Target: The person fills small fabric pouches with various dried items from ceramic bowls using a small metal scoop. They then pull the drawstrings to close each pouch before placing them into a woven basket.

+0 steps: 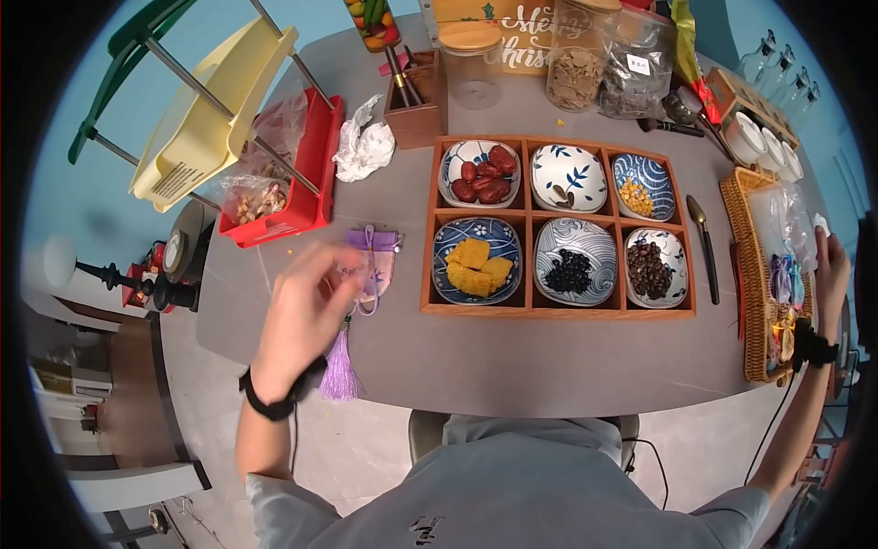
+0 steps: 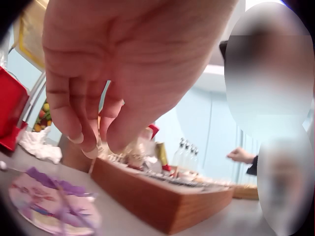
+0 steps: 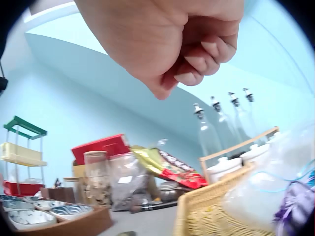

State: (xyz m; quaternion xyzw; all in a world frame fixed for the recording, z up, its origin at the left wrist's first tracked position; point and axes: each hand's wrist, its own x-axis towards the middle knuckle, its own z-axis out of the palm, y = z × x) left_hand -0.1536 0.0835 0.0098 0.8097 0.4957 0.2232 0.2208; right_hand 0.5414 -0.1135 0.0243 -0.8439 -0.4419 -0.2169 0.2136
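Observation:
My left hand hovers over a pink drawstring pouch with a purple top, cord and tassel. Its fingers hang loosely bent, with nothing showing between them; in the left wrist view the pouch lies below the fingertips. Off to the right, my right hand is over the far side of a wicker basket. Its fingers are curled in, and the right wrist view shows nothing in them. In the basket lie a clear plastic bag and small purple and blue pouches.
A wooden divided tray carries patterned bowls of red dates, seeds, corn kernels, yellow chunks, black beans and brown beans. A spoon lies beside it. A tiered rack with a red bin, tissue, jars and glass bottles stand around.

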